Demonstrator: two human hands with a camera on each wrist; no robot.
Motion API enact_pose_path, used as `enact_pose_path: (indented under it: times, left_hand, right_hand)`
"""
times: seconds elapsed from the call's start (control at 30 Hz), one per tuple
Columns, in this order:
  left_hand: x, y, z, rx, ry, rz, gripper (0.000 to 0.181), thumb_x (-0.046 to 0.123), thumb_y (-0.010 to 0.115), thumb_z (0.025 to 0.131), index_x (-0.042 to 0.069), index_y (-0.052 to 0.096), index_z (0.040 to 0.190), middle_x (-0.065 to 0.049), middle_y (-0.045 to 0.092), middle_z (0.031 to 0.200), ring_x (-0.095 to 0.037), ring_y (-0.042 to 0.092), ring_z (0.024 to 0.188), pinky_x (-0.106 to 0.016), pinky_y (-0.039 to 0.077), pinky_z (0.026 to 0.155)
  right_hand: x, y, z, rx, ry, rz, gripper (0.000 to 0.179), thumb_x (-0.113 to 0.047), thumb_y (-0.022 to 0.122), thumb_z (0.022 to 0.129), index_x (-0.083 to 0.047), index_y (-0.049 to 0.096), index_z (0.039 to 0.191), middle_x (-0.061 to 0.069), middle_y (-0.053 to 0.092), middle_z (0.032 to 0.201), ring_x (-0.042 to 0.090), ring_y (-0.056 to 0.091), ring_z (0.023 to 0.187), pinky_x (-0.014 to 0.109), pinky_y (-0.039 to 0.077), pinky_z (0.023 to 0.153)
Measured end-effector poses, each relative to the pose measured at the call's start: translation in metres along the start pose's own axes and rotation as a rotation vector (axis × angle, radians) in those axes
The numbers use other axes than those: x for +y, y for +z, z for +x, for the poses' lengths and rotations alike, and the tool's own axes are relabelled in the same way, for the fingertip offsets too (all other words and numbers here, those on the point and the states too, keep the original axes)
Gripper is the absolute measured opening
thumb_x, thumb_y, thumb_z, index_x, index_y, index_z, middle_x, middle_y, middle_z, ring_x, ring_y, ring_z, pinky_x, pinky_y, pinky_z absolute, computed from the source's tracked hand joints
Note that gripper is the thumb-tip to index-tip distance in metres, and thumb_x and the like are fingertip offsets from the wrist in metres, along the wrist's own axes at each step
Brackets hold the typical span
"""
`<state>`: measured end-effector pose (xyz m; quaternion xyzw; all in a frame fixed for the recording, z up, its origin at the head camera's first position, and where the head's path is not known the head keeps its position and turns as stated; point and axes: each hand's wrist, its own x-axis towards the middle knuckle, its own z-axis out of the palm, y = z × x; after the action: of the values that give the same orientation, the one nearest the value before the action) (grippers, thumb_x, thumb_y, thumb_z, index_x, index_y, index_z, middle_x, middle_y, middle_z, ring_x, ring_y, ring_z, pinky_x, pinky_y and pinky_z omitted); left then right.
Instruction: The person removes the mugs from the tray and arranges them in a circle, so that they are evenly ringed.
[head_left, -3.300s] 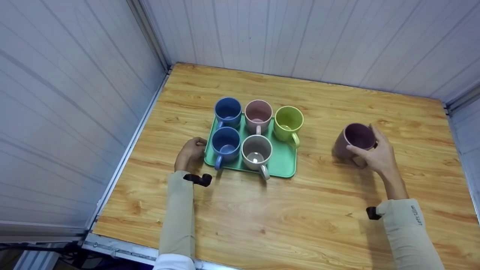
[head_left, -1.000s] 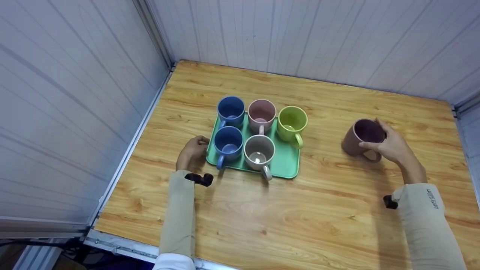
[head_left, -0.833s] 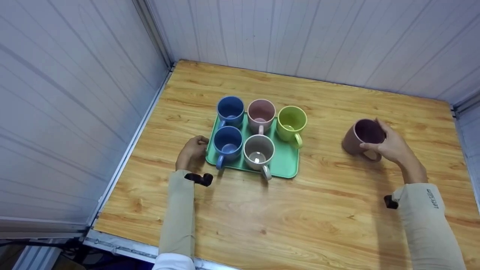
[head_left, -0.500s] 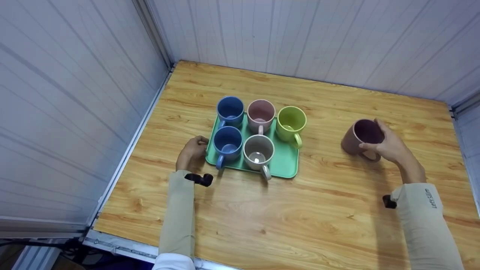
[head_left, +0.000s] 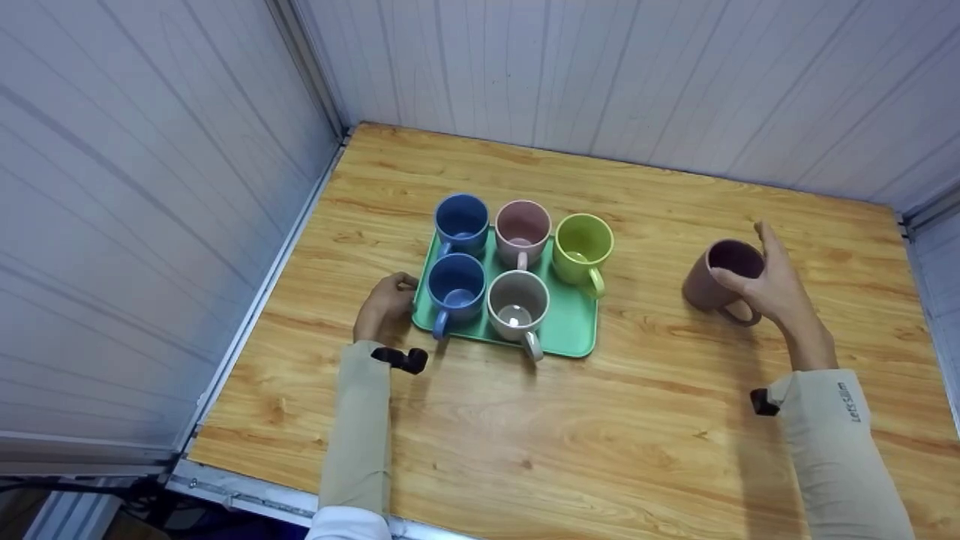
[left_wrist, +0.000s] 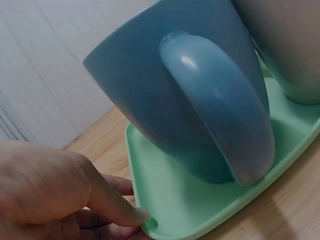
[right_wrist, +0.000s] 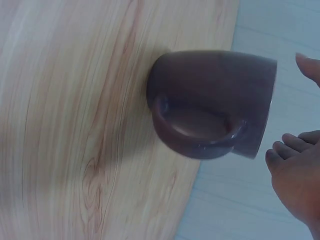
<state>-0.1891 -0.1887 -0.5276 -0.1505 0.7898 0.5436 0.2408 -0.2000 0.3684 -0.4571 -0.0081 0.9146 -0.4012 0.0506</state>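
Note:
In the head view a plum-coloured mug [head_left: 709, 285] stands upright on the wooden table at the right. Just above its rim is my right hand [head_left: 776, 289], thumb and fingers spread apart; the right wrist view shows a gap between the mug [right_wrist: 210, 95] and the fingers [right_wrist: 292, 145]. My left hand [head_left: 386, 300] pinches the left edge of a green tray [head_left: 570, 330]. Its thumb [left_wrist: 135, 215] lies over the tray's corner rim in the left wrist view, with other fingers below and behind the rim.
On the tray stand two blue mugs [head_left: 469, 300] at the left, a pink mug [head_left: 517, 232] at the back middle, a grey mug [head_left: 514, 311] in front and a yellow-green mug [head_left: 577, 262] at the back right. White panel walls [head_left: 585, 75] border the table.
My right hand has let go of the plum mug and its fingers have spread, rising off the rim. Earlier it held that mug and shifted it slightly right. The left hand stays at the tray.

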Motion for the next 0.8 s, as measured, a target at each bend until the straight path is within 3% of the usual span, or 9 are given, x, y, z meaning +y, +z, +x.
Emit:
enact_pose_path:
  times: [0.33,0.53,0.8]
  left_hand:
    - [0.001,-0.001,0.000,0.020,0.033,0.125,0.035,0.017,0.053,0.095,0.001,0.053,0.126,-0.019,0.056,0.130,-0.030,0.053,0.117,-0.038,0.043,0.098]
    - [0.001,0.000,-0.001,0.013,-0.009,0.036,0.033,0.015,0.054,0.095,0.002,0.052,0.125,-0.018,0.056,0.127,-0.028,0.054,0.113,-0.038,0.045,0.096]
    - [0.002,0.000,-0.002,0.017,0.000,0.071,0.033,0.015,0.052,0.095,0.002,0.052,0.125,-0.018,0.054,0.130,-0.030,0.052,0.118,-0.040,0.043,0.100]
  right_hand:
    - [-0.017,0.022,0.001,0.079,-0.068,0.141,0.098,-0.031,0.072,0.085,-0.016,0.004,0.154,0.011,0.010,0.160,0.031,0.011,0.147,0.048,0.012,0.118]
    - [-0.028,0.038,0.002,0.072,-0.099,0.217,0.093,-0.028,0.071,0.087,-0.017,0.008,0.154,0.009,0.014,0.160,0.025,0.014,0.147,0.042,0.015,0.118]
    - [-0.043,0.057,0.000,0.061,-0.148,0.267,0.093,-0.024,0.071,0.087,-0.016,0.007,0.154,0.007,0.014,0.160,0.022,0.013,0.148,0.042,0.013,0.119]
